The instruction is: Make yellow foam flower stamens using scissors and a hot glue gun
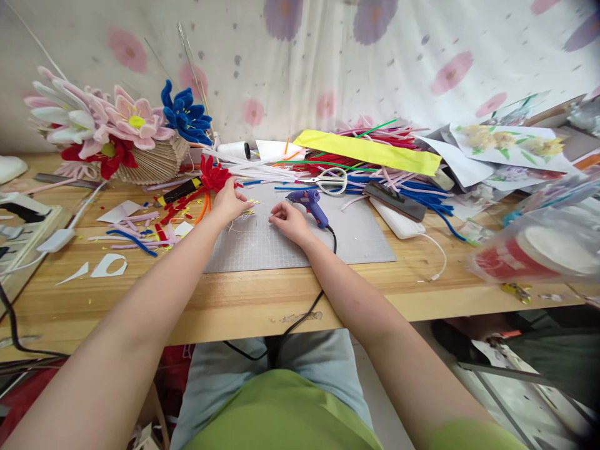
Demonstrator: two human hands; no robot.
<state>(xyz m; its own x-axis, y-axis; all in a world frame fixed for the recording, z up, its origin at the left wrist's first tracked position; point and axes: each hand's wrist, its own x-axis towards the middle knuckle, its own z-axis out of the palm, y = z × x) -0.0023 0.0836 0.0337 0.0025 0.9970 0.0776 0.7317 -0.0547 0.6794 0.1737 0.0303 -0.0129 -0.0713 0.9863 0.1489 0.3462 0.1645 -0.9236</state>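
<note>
My left hand (229,201) rests on the grey cutting mat (356,240), fingers curled around thin white stamen threads with yellow tips (247,211). A red pipe-cleaner flower (214,175) lies just beyond its knuckles. My right hand (287,220) lies on the mat a little to the right, fingers pinched together near the same threads; what it pinches is too small to make out. A blue glue gun (310,204) lies directly behind my right hand, its black cord running off the table's front edge.
A woven basket (157,162) with pink, white, red and blue pipe-cleaner flowers stands at the back left. White-handled scissors (328,180), a pile of coloured pipe cleaners (398,181), a yellow sheet (370,151) and paper scraps (109,265) crowd the table. A plastic-wrapped container (539,250) sits at right.
</note>
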